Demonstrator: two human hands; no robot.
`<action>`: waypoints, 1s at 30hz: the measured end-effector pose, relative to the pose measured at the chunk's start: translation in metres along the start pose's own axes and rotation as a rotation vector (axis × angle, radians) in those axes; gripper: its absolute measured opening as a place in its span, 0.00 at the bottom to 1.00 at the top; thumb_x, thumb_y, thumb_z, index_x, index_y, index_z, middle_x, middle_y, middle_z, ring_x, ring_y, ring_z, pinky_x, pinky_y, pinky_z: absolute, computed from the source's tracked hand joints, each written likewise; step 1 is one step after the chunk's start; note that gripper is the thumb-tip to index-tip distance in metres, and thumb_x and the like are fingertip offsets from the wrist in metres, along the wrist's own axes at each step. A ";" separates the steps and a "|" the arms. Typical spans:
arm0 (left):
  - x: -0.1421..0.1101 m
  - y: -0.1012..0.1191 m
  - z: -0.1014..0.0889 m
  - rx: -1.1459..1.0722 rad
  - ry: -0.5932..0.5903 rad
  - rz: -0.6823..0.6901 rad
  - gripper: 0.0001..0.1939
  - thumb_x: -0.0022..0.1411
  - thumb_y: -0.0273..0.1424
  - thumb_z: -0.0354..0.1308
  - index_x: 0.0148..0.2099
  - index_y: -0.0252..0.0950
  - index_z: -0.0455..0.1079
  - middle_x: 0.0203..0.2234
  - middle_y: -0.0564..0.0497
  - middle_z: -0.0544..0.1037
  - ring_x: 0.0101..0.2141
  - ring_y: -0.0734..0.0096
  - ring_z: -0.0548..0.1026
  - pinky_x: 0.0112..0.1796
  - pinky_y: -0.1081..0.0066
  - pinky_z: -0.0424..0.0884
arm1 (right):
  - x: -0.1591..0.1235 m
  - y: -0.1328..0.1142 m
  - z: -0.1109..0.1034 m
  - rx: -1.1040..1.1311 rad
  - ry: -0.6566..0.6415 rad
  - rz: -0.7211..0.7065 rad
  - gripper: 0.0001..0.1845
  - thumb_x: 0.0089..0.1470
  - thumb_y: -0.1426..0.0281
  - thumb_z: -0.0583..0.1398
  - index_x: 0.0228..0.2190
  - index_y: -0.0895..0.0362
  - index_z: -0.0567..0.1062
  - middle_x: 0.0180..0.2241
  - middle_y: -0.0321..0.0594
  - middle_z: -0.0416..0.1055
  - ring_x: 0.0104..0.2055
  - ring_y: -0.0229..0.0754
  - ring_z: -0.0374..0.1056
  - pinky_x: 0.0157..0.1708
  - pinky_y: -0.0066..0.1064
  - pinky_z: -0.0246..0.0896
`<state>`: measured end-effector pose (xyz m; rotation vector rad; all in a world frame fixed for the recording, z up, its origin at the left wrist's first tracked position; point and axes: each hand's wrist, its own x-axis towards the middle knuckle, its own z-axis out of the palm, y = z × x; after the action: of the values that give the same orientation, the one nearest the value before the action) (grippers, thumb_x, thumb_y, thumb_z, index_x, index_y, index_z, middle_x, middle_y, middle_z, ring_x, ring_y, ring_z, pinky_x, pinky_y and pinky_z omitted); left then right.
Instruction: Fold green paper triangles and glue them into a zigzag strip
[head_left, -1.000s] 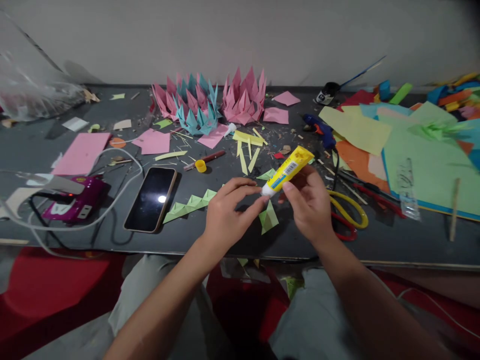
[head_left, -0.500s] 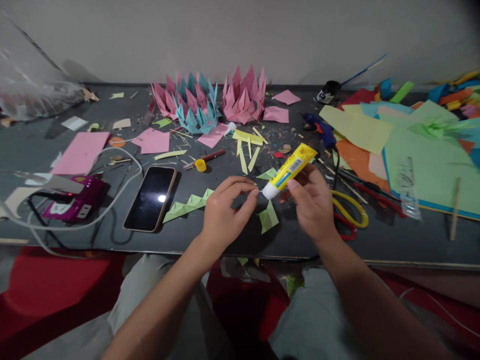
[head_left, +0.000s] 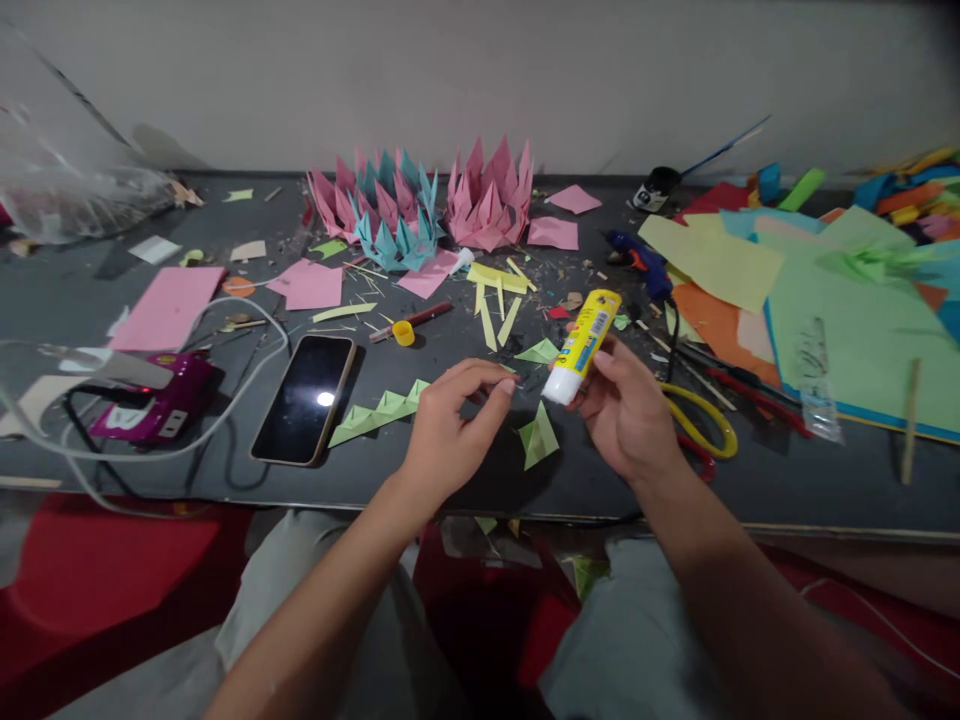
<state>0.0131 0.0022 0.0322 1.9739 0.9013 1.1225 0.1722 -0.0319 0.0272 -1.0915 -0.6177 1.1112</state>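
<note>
1 yellow-and-white plastic tube [head_left: 583,345]: was clamped by fingers of r. hand [head_left: 627,415], nr green folded-paper piece [head_left: 539,438] on dk-grey bench [head_left: 810,485]. L. hand [head_left: 455,415]: fingertips close; couldn't tell if gripping. Light squeeze prob. suited.

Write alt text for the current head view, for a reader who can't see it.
A right hand holds a white-ended yellow tube over a dark, cluttered table, with the left hand close by. A folded green paper strip lies between the left hand and a phone; spiky pink and blue paper shapes stand farther back.
</note>
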 end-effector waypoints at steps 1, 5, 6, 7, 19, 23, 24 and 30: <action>0.000 0.000 -0.001 -0.016 -0.021 -0.023 0.07 0.61 0.26 0.52 0.32 0.35 0.70 0.29 0.51 0.76 0.30 0.75 0.72 0.30 0.75 0.68 | 0.000 0.000 0.000 0.002 0.012 0.008 0.11 0.41 0.64 0.59 0.31 0.53 0.68 0.26 0.33 0.68 0.22 0.34 0.64 0.15 0.24 0.59; -0.002 0.002 -0.002 -0.092 -0.095 -0.130 0.12 0.63 0.30 0.48 0.32 0.35 0.72 0.28 0.50 0.77 0.27 0.74 0.73 0.29 0.75 0.69 | 0.004 0.000 -0.003 0.006 0.046 0.018 0.11 0.41 0.64 0.59 0.30 0.53 0.68 0.25 0.33 0.68 0.22 0.33 0.63 0.15 0.23 0.59; -0.003 0.002 -0.002 -0.119 -0.113 -0.158 0.13 0.63 0.30 0.47 0.32 0.35 0.72 0.27 0.50 0.77 0.27 0.74 0.73 0.28 0.75 0.69 | 0.005 0.001 -0.003 0.008 0.050 0.014 0.11 0.40 0.63 0.59 0.30 0.53 0.69 0.25 0.33 0.68 0.22 0.33 0.63 0.15 0.23 0.59; -0.004 0.003 -0.002 -0.147 -0.131 -0.181 0.13 0.63 0.31 0.47 0.33 0.35 0.72 0.26 0.51 0.77 0.26 0.74 0.73 0.28 0.75 0.69 | 0.006 0.001 -0.004 0.007 0.052 0.008 0.11 0.40 0.63 0.59 0.30 0.53 0.69 0.25 0.32 0.68 0.22 0.33 0.63 0.15 0.23 0.59; -0.025 0.023 -0.039 0.033 -1.061 -0.098 0.17 0.54 0.16 0.49 0.40 0.39 0.72 0.32 0.54 0.78 0.33 0.74 0.74 0.34 0.77 0.66 | 0.012 0.006 -0.023 -0.034 0.067 -0.034 0.13 0.41 0.63 0.60 0.31 0.52 0.68 0.24 0.31 0.67 0.21 0.32 0.61 0.16 0.23 0.57; -0.033 0.018 -0.048 0.094 -1.066 -0.159 0.14 0.55 0.20 0.52 0.41 0.40 0.71 0.33 0.54 0.78 0.31 0.75 0.74 0.33 0.77 0.65 | 0.009 0.003 -0.029 -0.101 0.059 -0.060 0.11 0.42 0.61 0.59 0.30 0.52 0.67 0.24 0.31 0.66 0.22 0.33 0.62 0.16 0.24 0.57; -0.034 0.016 -0.049 0.101 -1.057 -0.175 0.13 0.57 0.22 0.52 0.42 0.40 0.71 0.33 0.54 0.78 0.30 0.75 0.74 0.32 0.77 0.65 | 0.009 0.002 -0.030 -0.112 0.057 -0.063 0.11 0.42 0.61 0.59 0.30 0.52 0.67 0.24 0.31 0.66 0.21 0.33 0.62 0.16 0.25 0.57; -0.034 0.010 -0.054 0.150 -1.059 -0.203 0.09 0.55 0.27 0.56 0.40 0.40 0.73 0.25 0.55 0.78 0.25 0.74 0.73 0.27 0.77 0.63 | 0.010 0.005 -0.031 -0.137 0.041 -0.082 0.10 0.43 0.62 0.58 0.30 0.52 0.67 0.24 0.32 0.65 0.21 0.33 0.61 0.15 0.25 0.56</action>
<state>-0.0462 -0.0194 0.0475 2.1170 0.5636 -0.1745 0.1999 -0.0344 0.0100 -1.1932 -0.7080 0.9846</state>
